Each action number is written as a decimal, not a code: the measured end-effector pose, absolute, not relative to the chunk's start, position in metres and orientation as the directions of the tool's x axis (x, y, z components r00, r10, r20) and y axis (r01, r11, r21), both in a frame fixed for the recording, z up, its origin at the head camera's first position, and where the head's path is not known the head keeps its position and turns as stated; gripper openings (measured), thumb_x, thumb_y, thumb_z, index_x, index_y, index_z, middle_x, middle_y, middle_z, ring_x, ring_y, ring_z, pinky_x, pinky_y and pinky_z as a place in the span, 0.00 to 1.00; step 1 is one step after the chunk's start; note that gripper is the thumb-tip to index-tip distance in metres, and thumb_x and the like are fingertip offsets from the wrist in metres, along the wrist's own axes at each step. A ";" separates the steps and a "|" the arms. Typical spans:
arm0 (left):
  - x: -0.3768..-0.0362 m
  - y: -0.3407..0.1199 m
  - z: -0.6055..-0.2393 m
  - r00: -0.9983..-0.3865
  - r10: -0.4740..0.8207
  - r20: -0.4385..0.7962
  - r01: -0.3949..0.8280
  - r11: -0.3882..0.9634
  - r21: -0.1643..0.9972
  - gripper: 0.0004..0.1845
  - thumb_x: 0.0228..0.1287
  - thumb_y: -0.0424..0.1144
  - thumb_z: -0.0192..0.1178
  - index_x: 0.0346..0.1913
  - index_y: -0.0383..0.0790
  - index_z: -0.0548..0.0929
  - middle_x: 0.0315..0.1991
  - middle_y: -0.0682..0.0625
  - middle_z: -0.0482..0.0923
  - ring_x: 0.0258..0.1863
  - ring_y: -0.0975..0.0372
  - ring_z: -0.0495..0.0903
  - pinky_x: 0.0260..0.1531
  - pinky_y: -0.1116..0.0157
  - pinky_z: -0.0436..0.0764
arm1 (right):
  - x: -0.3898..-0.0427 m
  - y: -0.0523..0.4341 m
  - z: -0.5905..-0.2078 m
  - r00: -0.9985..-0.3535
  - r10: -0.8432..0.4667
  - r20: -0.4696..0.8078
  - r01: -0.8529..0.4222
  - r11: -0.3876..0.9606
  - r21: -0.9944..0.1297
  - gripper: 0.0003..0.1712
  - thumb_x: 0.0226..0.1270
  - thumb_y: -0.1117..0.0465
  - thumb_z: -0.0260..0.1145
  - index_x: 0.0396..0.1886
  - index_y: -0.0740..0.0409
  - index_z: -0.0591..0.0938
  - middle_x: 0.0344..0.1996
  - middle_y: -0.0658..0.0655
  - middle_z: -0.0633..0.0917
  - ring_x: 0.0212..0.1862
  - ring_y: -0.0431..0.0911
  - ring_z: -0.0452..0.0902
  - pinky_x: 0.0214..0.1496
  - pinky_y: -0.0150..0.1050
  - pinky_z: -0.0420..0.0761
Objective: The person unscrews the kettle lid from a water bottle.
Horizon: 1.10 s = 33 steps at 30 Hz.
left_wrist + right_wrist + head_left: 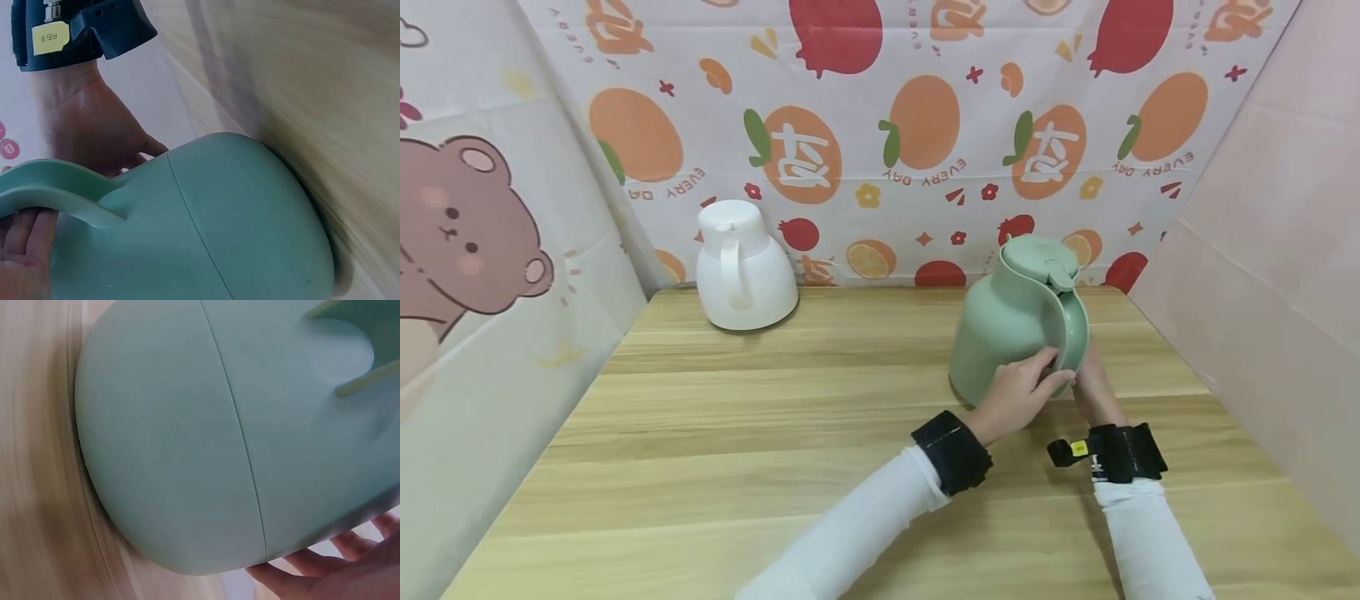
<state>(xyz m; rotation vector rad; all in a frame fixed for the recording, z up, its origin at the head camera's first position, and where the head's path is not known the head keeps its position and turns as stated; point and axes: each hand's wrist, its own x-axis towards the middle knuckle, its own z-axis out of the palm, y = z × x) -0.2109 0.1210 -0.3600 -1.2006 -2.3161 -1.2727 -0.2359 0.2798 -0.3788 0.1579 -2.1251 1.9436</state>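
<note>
The green jug [1011, 325] stands upright on the wooden table [820, 433], toward your right side and near the back edge, with its handle [1072, 329] turned toward you and its lid [1041, 260] shut on top. Your left hand [1018, 392] reaches across to it and rests against the lower body just beside the handle, the fingers [1051, 360] curled in at the handle's base; in the left wrist view those fingertips [25, 231] lie under the handle's arch [56, 194], wrapped round it. Your right hand [1093, 383] sits behind the handle on the jug's right flank, mostly hidden in the head view. From the right wrist view its fingers [312, 575] lie fairly straight along the jug's rounded wall [187, 437], pressing on it rather than closing round anything. The jug's base meets the table in both wrist views, and the wood there looks smeared.

Both forearms wear white sleeves [865, 525] with black wrist straps [953, 450]. Well apart, at the back left of the table, a white jug [745, 267] stands upright against the fruit-patterned cloth [925, 133]. A bear-print panel [467, 233] closes off the left side.
</note>
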 end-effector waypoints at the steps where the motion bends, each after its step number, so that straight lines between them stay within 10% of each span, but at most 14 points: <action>1: -0.210 0.117 -0.360 -0.633 0.543 0.552 0.757 0.283 0.589 0.10 0.70 0.45 0.47 0.46 0.43 0.72 0.20 0.55 0.64 0.20 0.70 0.66 0.22 0.78 0.65 | -0.236 0.276 -0.379 -0.961 0.088 0.262 -0.252 0.108 -0.962 0.20 0.70 0.40 0.44 0.50 0.42 0.74 0.49 0.49 0.71 0.52 0.42 0.63 0.52 0.39 0.61; 11: -0.199 0.084 -0.361 -0.641 0.512 0.572 0.753 0.275 0.598 0.08 0.69 0.43 0.49 0.42 0.42 0.71 0.20 0.55 0.63 0.20 0.68 0.66 0.20 0.77 0.64 | -0.231 0.242 -0.376 -0.968 0.035 0.249 -0.244 0.107 -0.964 0.29 0.70 0.37 0.36 0.65 0.41 0.61 0.60 0.53 0.62 0.61 0.47 0.53 0.61 0.55 0.49; 27: -0.182 0.036 -0.361 -0.666 0.487 0.565 0.730 0.269 0.629 0.14 0.69 0.50 0.44 0.41 0.43 0.72 0.18 0.56 0.63 0.20 0.69 0.66 0.22 0.75 0.66 | -0.212 0.185 -0.349 -0.945 -0.018 0.327 -0.326 0.162 -0.932 0.27 0.74 0.45 0.35 0.57 0.55 0.71 0.50 0.58 0.71 0.51 0.50 0.66 0.50 0.50 0.67; 33: -0.173 0.018 -0.359 -0.671 0.472 0.572 0.728 0.269 0.631 0.17 0.68 0.53 0.42 0.39 0.43 0.71 0.18 0.57 0.62 0.20 0.69 0.66 0.21 0.74 0.66 | -0.208 0.178 -0.361 -0.951 -0.054 0.306 -0.310 0.111 -0.944 0.28 0.72 0.46 0.32 0.65 0.51 0.62 0.58 0.58 0.64 0.58 0.55 0.61 0.49 0.69 0.60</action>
